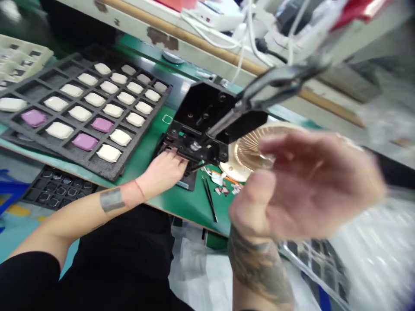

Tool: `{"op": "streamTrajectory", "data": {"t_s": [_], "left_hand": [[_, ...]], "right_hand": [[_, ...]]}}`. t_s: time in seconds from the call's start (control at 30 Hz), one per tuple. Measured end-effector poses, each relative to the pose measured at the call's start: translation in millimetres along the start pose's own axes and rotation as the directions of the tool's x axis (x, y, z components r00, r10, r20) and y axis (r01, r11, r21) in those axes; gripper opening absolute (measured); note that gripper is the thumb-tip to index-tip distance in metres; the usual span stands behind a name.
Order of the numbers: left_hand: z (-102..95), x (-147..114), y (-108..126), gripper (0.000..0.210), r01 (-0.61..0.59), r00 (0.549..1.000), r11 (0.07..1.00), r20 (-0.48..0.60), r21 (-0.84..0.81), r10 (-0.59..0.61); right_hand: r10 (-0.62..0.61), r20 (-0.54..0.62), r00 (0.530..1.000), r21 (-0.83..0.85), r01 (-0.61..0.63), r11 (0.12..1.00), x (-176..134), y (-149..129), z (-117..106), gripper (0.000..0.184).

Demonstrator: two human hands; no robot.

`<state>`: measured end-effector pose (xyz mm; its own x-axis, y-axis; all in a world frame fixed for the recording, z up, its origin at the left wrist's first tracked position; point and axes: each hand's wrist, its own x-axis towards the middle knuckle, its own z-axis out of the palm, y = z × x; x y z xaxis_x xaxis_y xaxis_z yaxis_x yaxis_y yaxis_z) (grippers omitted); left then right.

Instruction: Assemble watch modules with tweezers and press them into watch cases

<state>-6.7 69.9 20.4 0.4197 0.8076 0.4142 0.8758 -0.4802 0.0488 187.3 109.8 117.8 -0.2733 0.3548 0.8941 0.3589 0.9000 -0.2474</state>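
Note:
My left hand (167,172) reaches into the base of a black hand press (212,125), its fingertips partly hidden by the press, so I cannot tell whether it holds anything. My right hand (311,185) is raised close to the camera, blurred, its thumb apart from the curved fingers and nothing clearly in it. A metal lever clamp (269,88) slants up from the press, behind and above that hand. Black tweezers (210,199) lie on the green mat (194,209) between my hands, near several small parts (223,190).
On the left, a black foam tray (118,168) holds several white and purple rounded pieces. A cream tray (24,58) is beyond it. A round gold fan-like object (249,149) sits right of the press. White cables (249,34) hang from the shelf. A darker tray (58,188) lies below the table edge.

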Motion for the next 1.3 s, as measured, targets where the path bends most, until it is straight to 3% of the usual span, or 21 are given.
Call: {"op": "streamTrajectory", "data": {"t_s": [0.03,0.1,0.17,0.23,0.3,0.33,0.4,0.5,0.6,0.67,0.77,0.87,0.93,1.0,1.07,1.13,1.17,1.2,1.23,1.3], "left_hand": [[0.7,2,1,0.029,0.012,1.0,1.0,0.0,0.015,-0.012],[-2.1,-5,6,0.029,0.012,0.999,0.999,-0.04,0.039,-0.01],[-11.6,-24,10,0.028,-0.041,0.982,0.999,-0.185,0.029,0.046],[-28.7,-53,9,0.022,-0.124,0.913,0.992,-0.388,0.03,0.126],[-52.7,-85,-6,0.024,-0.114,0.85,0.991,-0.508,0.072,0.135],[-66.8,-101,-22,0.028,-0.047,0.846,0.994,-0.526,0.102,0.094],[-97.0,-126,-72,0.036,0.214,0.833,0.969,-0.541,0.12,-0.117],[-138.1,-151,-175,0.037,0.579,0.736,0.813,-0.474,0.069,-0.484],[-157.9,-164,-269,0.041,0.677,0.672,0.736,-0.4,-0.008,-0.623],[-158.1,-171,-309,0.036,0.671,0.706,0.739,-0.257,-0.054,-0.66],[-153.2,-181,-336,0.031,0.633,0.755,0.757,-0.086,-0.163,-0.65],[-155.2,-193,-334,0.03,0.631,0.715,0.713,-0.128,-0.305,-0.688],[-157.1,-202,-318,0.037,0.646,0.607,0.667,-0.28,-0.37,-0.744],[-153.6,-212,-289,0.045,0.646,0.413,0.63,-0.496,-0.431,-0.763],[-142.2,-223,-249,0.042,0.597,0.176,0.604,-0.649,-0.528,-0.74],[-125.2,-238,-203,0.033,0.531,0.022,0.55,-0.638,-0.645,-0.77],[-116.3,-246,-180,0.027,0.513,-0.017,0.498,-0.588,-0.7,-0.809],[-108.4,-254,-160,0.021,0.49,-0.04,0.439,-0.523,-0.753,-0.851],[-102.1,-261,-142,0.018,0.46,-0.014,0.361,-0.413,-0.811,-0.911],[-95.9,-269,-115,0.024,0.451,0.135,0.193,-0.147,-0.871,-0.98]], "right_hand": [[-0.057,-0.104,0.993,0.028,0.06,0.998,-10,-8,3,0.055],[-0.056,-0.111,0.992,0.045,0.061,0.997,-29,-18,4,0.063],[-0.031,0.008,0.999,0.056,0.031,0.998,-47,-21,0,0.068],[-0.018,0.108,0.994,0.08,0.009,0.997,-61,-20,-3,0.067],[0.01,0.205,0.979,0.079,-0.027,0.997,-72,-21,-2,0.057],[0.027,0.247,0.969,0.074,-0.047,0.996,-77,-22,1,0.051],[0.022,0.305,0.952,0.091,-0.052,0.995,-87,-26,12,0.041],[-0.003,0.374,0.927,0.146,-0.056,0.988,-100,-28,31,0.036],[-0.029,0.423,0.906,0.177,-0.051,0.983,-109,-28,43,0.032],[-0.051,0.461,0.886,0.196,-0.045,0.98,-111,-29,47,0.028],[-0.109,0.537,0.836,0.218,-0.012,0.976,-102,-35,54,0.026],[-0.19,0.613,0.767,0.22,0.066,0.973,-80,-45,72,0.034],[-0.249,0.637,0.729,0.201,0.155,0.967,-61,-50,92,0.042],[-0.323,0.665,0.673,0.189,0.267,0.945,-44,-53,113,0.043],[-0.388,0.691,0.61,0.195,0.36,0.912,-31,-52,131,0.036],[-0.418,0.71,0.566,0.202,0.405,0.892,-23,-50,143,0.031],[-0.415,0.716,0.561,0.202,0.402,0.893,-22,-48,147,0.029],[-0.403,0.723,0.561,0.201,0.388,0.899,-21,-47,150,0.027],[-0.393,0.729,0.56,0.202,0.372,0.906,-21,-46,152,0.026],[-0.381,0.726,0.573,0.21,0.343,0.916,-22,-45,155,0.022]]}}
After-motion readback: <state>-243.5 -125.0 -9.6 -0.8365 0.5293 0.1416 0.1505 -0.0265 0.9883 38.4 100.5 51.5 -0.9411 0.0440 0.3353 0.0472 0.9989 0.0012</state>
